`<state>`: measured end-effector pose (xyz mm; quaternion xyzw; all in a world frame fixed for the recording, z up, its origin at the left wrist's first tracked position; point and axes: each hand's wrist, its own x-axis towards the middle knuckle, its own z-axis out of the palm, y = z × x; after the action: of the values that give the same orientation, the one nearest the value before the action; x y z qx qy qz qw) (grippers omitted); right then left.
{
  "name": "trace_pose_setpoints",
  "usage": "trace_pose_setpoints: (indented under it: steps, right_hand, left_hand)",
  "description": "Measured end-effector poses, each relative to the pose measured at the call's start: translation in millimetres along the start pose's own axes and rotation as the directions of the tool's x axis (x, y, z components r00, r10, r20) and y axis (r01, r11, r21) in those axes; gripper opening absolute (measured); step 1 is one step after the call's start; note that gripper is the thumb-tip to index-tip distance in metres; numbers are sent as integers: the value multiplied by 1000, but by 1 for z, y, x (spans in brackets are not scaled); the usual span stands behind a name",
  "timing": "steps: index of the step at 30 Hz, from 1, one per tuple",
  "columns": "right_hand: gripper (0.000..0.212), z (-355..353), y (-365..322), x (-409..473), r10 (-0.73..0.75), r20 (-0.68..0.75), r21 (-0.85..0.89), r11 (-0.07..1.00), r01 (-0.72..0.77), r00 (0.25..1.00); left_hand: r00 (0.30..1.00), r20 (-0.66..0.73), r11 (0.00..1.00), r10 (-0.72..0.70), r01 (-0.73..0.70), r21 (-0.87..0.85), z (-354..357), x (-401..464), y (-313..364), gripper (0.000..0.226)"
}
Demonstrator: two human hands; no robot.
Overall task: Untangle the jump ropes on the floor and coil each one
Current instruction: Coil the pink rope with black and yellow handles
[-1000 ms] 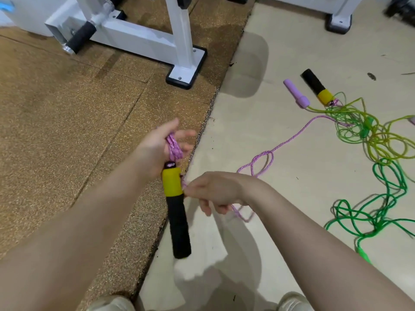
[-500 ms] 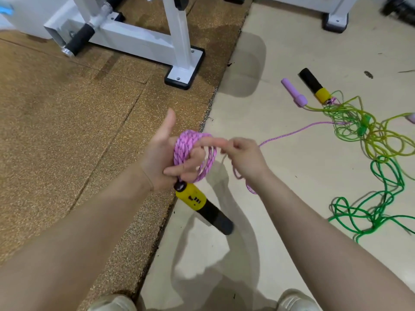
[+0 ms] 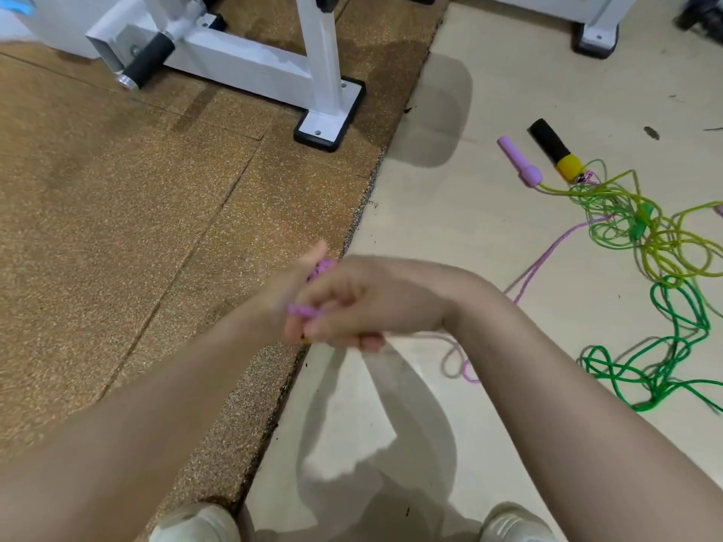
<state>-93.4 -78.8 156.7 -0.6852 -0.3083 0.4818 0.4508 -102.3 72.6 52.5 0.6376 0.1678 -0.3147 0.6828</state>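
Observation:
My left hand (image 3: 291, 281) holds the coil of the pink rope (image 3: 322, 267), mostly hidden behind my right hand (image 3: 364, 307). My right hand, blurred, crosses in front of it with its fingers curled round a pink strand. The loose pink rope (image 3: 547, 260) trails right across the floor to the tangle. The rope's other black-and-yellow handle (image 3: 555, 150) lies beside a lilac handle (image 3: 518, 162). A yellow-green rope (image 3: 665, 248) and a green rope (image 3: 665, 369) lie knotted together at the right. The handle hanging from my left hand is hidden.
A white exercise machine frame (image 3: 250, 68) with a black-edged foot (image 3: 328, 119) stands on the cork-coloured mat (image 3: 117, 209) at the back left. Another white machine foot (image 3: 596, 37) is at the back right. My shoes (image 3: 195, 524) show at the bottom edge.
My right hand has swung left across my left hand, carrying the pink strand round the coil. The hanging black-and-yellow handle has gone out of sight behind the hands. The slack on the floor has shortened.

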Motion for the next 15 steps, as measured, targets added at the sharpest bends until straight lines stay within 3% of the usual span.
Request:
trace_pose_setpoints:
  steps: [2, 4, 6, 7, 8, 9, 11, 13, 15]
  right_hand:
    - [15, -9, 7, 5, -72, -358, 150, 980, 134, 931]
    - [28, -18, 29, 13, -5, -701, 255, 932, 257, 713]
    - [35, -20, 62, 19, 81, -888, 200, 955, 221, 453]
    - [37, -16, 78, 20, 102, -922, 169, 974, 150, 374]
    - [39, -10, 94, 21, 120, -929, 158, 984, 83, 351]
    - [41, -2, 107, 22, 131, -916, 152, 988, 25, 379]
    - [43, 13, 120, 22, 169, -813, 138, 986, -98, 557]
    - [41, 25, 123, 23, 267, -605, 131, 963, -237, 750]
    - [36, 34, 117, 24, 333, -353, -41, 928, -370, 874]
  left_hand:
    - [968, 249, 1000, 16, -21, 19, 10, -5, 3, 76]
    - [905, 425, 996, -9, 47, -79, 23, -11, 15, 95]
    - [861, 508, 985, 27, 63, -159, 32, -15, 30, 100]
    - [849, 524, 972, 69, 60, -226, 27, -13, 32, 100]
    - [828, 547, 957, 126, 44, -288, 26, -15, 37, 99]
    - [816, 546, 934, 192, 19, -358, 21, -14, 39, 95]
    - [834, 448, 874, 323, -82, -478, 13, -11, 40, 79]
    - [895, 233, 827, 380, -217, -518, 7, -9, 40, 64]
    - [944, 25, 814, 328, -269, -515, -1, -4, 35, 55]
